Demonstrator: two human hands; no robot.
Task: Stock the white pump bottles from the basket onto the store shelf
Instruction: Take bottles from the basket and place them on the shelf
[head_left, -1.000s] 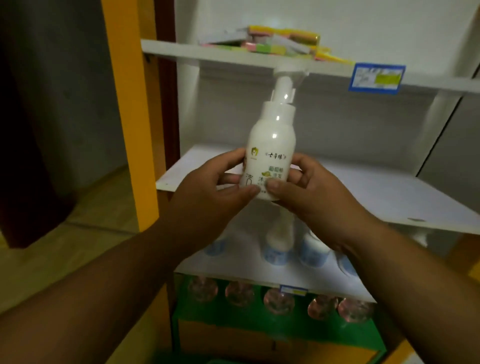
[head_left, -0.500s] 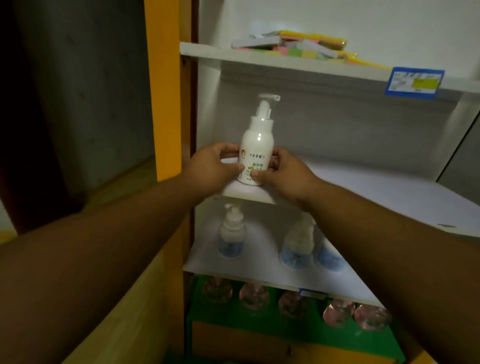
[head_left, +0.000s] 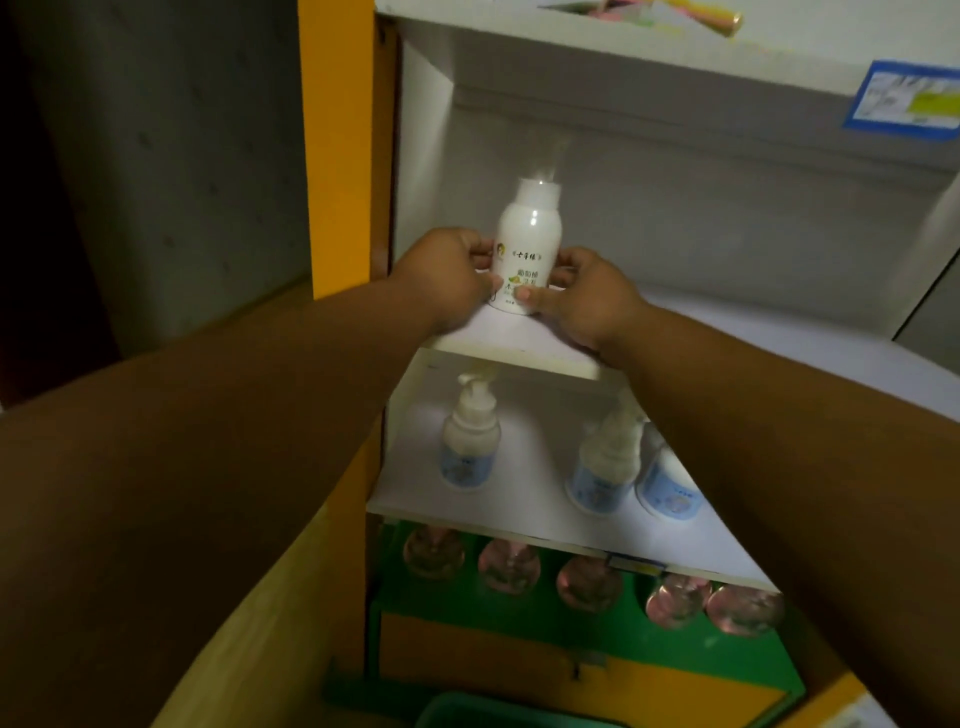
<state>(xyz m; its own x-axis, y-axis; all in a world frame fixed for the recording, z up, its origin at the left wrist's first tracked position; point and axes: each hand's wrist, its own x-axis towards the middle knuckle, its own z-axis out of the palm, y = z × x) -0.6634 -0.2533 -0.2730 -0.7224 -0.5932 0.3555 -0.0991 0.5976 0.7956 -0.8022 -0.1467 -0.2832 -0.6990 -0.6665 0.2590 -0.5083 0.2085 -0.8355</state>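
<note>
Your white pump bottle (head_left: 527, 249) stands upright at the front left corner of the middle shelf (head_left: 727, 343), its base at the board. You cannot tell whether its full weight rests there. Your left hand (head_left: 447, 275) and right hand (head_left: 582, 296) clasp its lower body from either side, fingers curled round the label. Slide it back from the edge with the label facing out, settle the base flat, then loosen both hands together. Blue-labelled pump bottles (head_left: 467, 441) stand on the shelf below.
</note>
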